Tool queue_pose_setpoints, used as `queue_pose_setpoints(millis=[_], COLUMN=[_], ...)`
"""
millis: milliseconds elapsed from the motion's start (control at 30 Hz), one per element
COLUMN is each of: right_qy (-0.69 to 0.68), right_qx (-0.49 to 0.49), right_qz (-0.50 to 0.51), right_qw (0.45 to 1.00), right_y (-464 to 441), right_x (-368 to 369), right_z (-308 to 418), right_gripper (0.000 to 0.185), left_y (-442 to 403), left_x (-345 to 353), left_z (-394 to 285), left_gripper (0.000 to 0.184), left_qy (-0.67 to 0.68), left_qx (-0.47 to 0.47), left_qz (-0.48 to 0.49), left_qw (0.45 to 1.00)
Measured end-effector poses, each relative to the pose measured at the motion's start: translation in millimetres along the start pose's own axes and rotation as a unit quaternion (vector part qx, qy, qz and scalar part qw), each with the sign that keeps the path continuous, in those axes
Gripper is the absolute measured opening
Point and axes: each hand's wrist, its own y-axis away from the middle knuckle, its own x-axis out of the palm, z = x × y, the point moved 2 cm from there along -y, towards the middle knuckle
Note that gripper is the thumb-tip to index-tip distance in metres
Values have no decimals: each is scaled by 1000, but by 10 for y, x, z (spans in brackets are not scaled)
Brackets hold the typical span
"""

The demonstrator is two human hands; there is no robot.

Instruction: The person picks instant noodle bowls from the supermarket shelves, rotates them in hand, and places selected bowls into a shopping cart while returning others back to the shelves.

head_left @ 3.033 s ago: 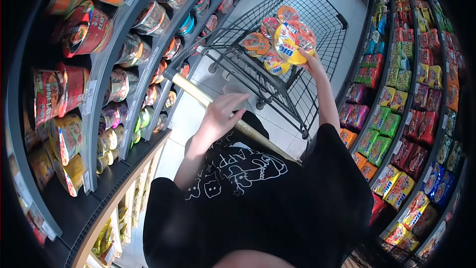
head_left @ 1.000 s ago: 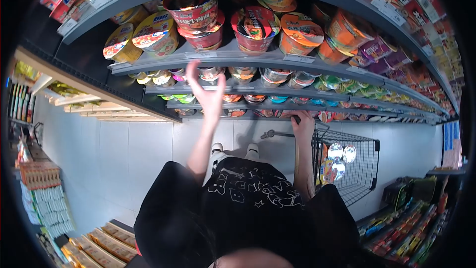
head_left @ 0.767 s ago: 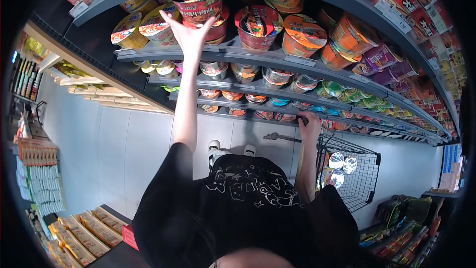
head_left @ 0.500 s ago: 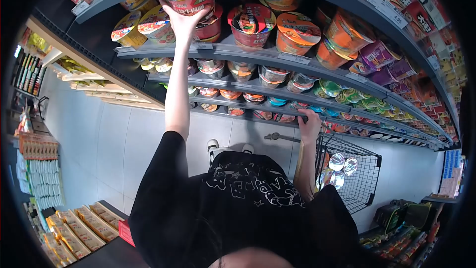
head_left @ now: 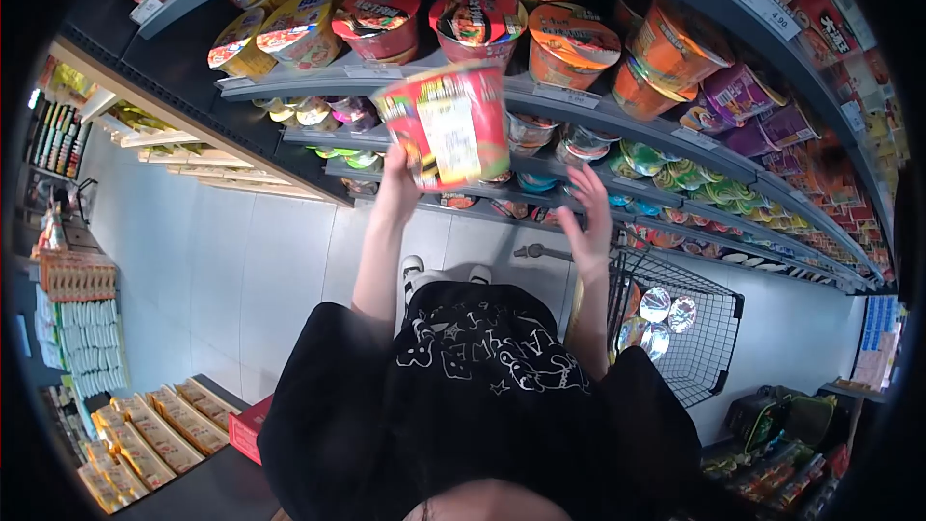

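My left hand [head_left: 394, 188] grips a red instant noodle tub [head_left: 446, 125] by its lower left side. The tub is off the shelf and tilted, with a pale printed label panel facing me. To the right of the tub, my right hand [head_left: 588, 217] is raised with its fingers apart and holds nothing. Behind the tub, a red noodle bowl [head_left: 377, 24] and a dark red noodle bowl [head_left: 477, 24] stand on the shelf [head_left: 434, 68]. An orange noodle bowl [head_left: 574, 46] is to their right.
A black wire shopping cart [head_left: 709, 338] stands to my right with several round silver-lidded containers [head_left: 655, 304] in it. Lower shelves hold more bowls, including green ones [head_left: 666, 169]. Yellow packets [head_left: 145, 444] lie on a display at lower left. The tiled floor [head_left: 280, 260] runs below.
My left hand has drawn the red noodle tub from the upper shelf down toward me and to the right. My right hand has come off the cart side, lifted, and spread its fingers.
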Motion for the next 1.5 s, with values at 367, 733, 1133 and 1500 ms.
queue_pose_setpoints(millis=[367, 733, 1133, 1500], right_qy=[-490, -520, -444, -455], right_qx=[259, 309, 314, 317], right_qz=[162, 118, 79, 100], right_qw=[817, 787, 835, 826], right_y=[294, 331, 340, 361], right_x=[544, 543, 570, 709], right_z=[-26, -241, -170, -164], right_gripper=[67, 54, 51, 54], left_y=[526, 414, 431, 438], left_x=[-8, -167, 37, -86], left_z=[735, 789, 450, 306], left_gripper=[78, 69, 70, 73], left_qy=[5, -178, -154, -162], left_qx=[-142, -113, -80, -104], left_qz=[80, 105, 110, 139], left_qw=[987, 972, 979, 971])
